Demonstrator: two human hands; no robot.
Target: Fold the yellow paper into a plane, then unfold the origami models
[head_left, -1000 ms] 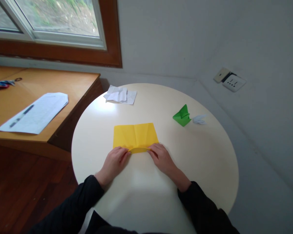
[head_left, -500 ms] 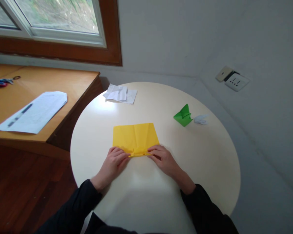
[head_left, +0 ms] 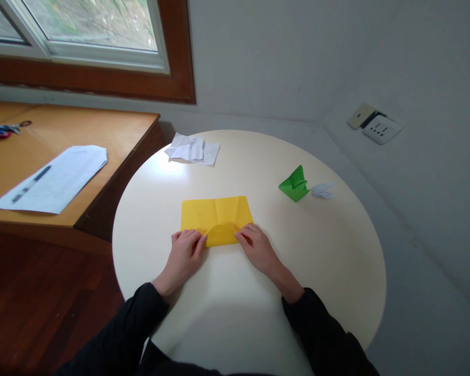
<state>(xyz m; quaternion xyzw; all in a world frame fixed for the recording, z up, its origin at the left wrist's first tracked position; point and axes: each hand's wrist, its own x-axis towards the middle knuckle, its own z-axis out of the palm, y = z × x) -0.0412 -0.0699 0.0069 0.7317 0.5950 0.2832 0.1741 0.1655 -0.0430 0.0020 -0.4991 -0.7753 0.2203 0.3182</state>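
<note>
Left hand point(head_left: 185, 252) and right hand point(head_left: 256, 247) pinch the creased yellow paper point(head_left: 216, 215) at centre frame on the smooth round bench point(head_left: 337, 250).

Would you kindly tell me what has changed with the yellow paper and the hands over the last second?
The near edge of the yellow paper sheet has been folded farther away from the person, forming a wider flap. Both the left hand and the right hand moved forward with it, still pressing its corners. The green folded paper figure, the crumpled white paper and the round white table stayed put.
</note>
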